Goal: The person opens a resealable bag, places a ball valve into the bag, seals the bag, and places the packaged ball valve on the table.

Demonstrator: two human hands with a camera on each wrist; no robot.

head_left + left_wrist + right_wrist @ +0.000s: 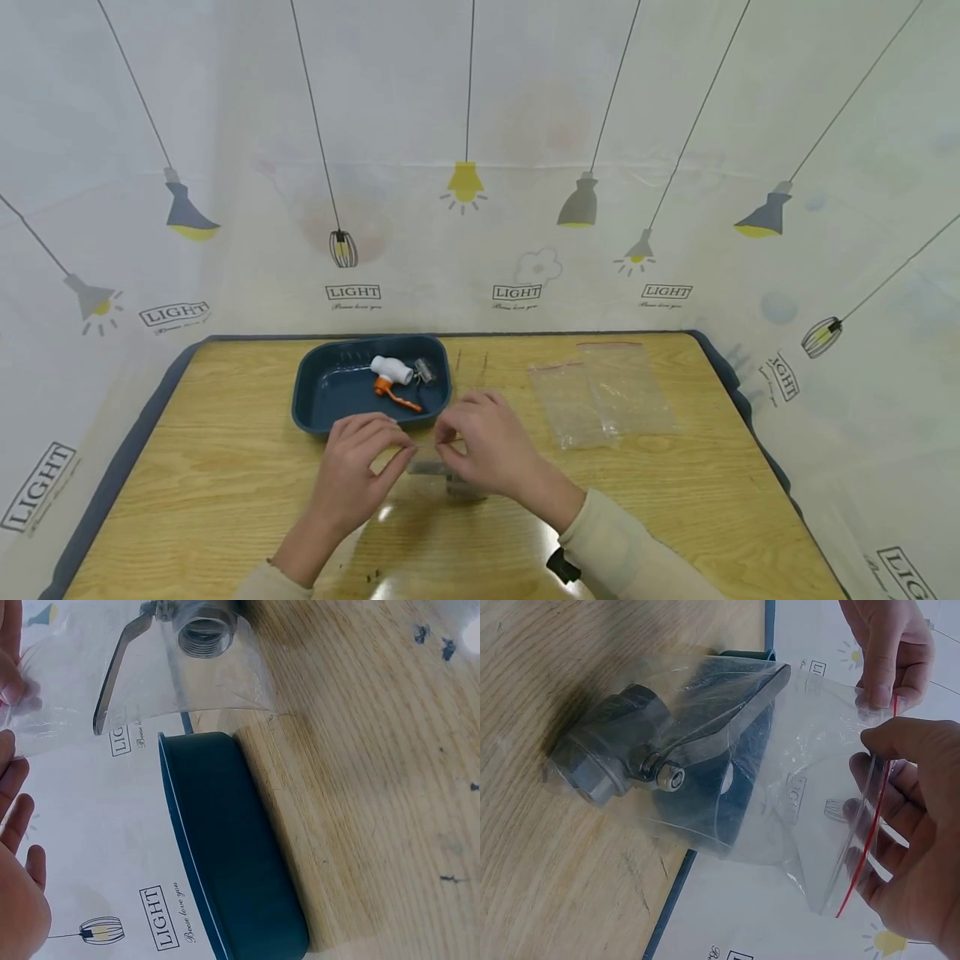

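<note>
A clear zip bag (pixel 810 757) with a red strip along its mouth holds a metal ball valve (pixel 607 750) with a long lever handle (pixel 735 720). The valve lies at the bag's bottom, low over the wooden table. My right hand (pixel 495 442) pinches the bag's mouth at the red strip between thumb and index finger. Close beside it, my left hand (pixel 352 475) pinches the edge of the same mouth. In the left wrist view, the valve's threaded opening (pixel 206 634) shows through the plastic.
Behind my hands stands a dark blue tray (pixel 311 396) holding a white valve (pixel 392 369) with an orange handle (pixel 405 402) and a small metal valve (pixel 424 371). Two flat zip bags (pixel 630 387) lie at the back right of the table (pixel 187 467).
</note>
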